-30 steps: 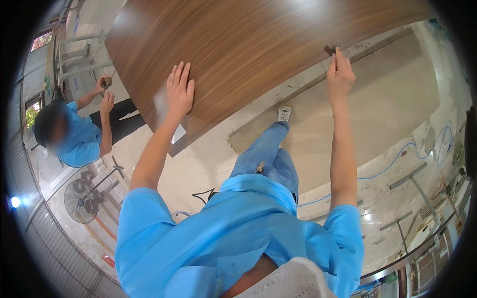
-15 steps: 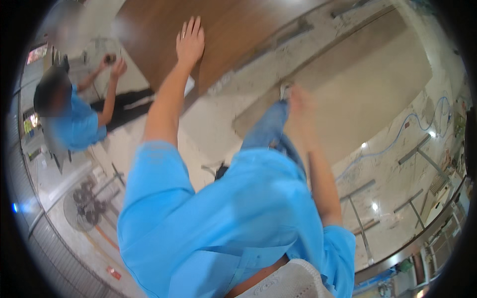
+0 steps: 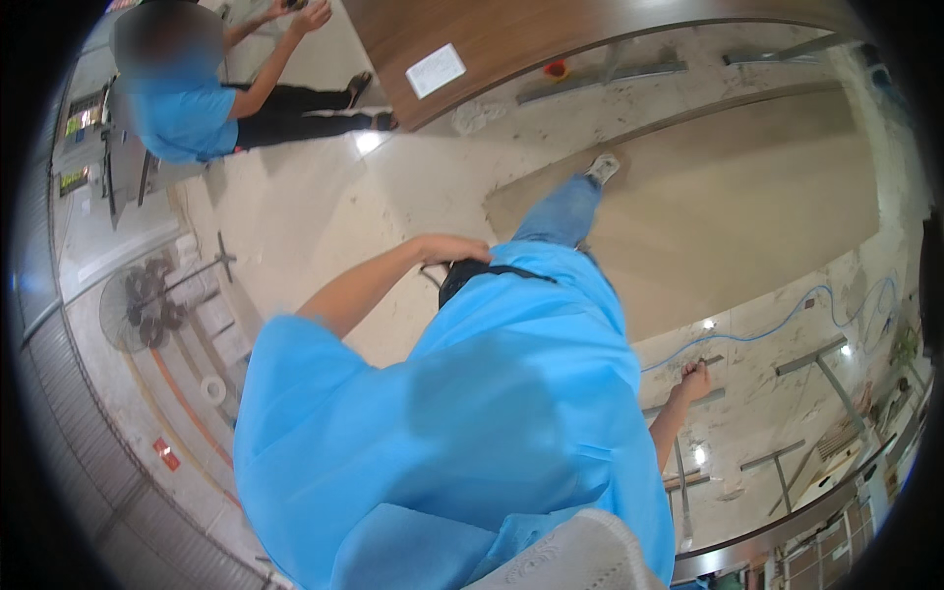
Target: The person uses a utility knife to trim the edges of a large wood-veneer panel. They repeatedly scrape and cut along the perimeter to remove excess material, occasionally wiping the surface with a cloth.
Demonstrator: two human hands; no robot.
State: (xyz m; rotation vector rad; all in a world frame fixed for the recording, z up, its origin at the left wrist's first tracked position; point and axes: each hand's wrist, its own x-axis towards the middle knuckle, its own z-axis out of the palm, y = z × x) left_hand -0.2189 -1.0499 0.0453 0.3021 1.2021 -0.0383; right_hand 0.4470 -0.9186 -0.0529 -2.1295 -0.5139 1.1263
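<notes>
Left hand (image 3: 455, 248), off the brown panel (image 3: 531, 34) now, curls at my black pouch (image 3: 460, 278); right hand (image 3: 696, 381) half-closed; what either holds, I can't tell.

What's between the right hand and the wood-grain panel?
From the right hand to the panel, the head view shows a blue hose, tan sheet and grey bar.

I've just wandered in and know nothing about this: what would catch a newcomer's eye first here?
First, the bright blue shirt filling the middle, with the wearer's left hand at a black waist pouch and the right hand out to the right. Next, the brown wood-grain panel across the top, with white paper near its lower-left corner. At upper left stands a co-worker in a similar blue top.
</notes>
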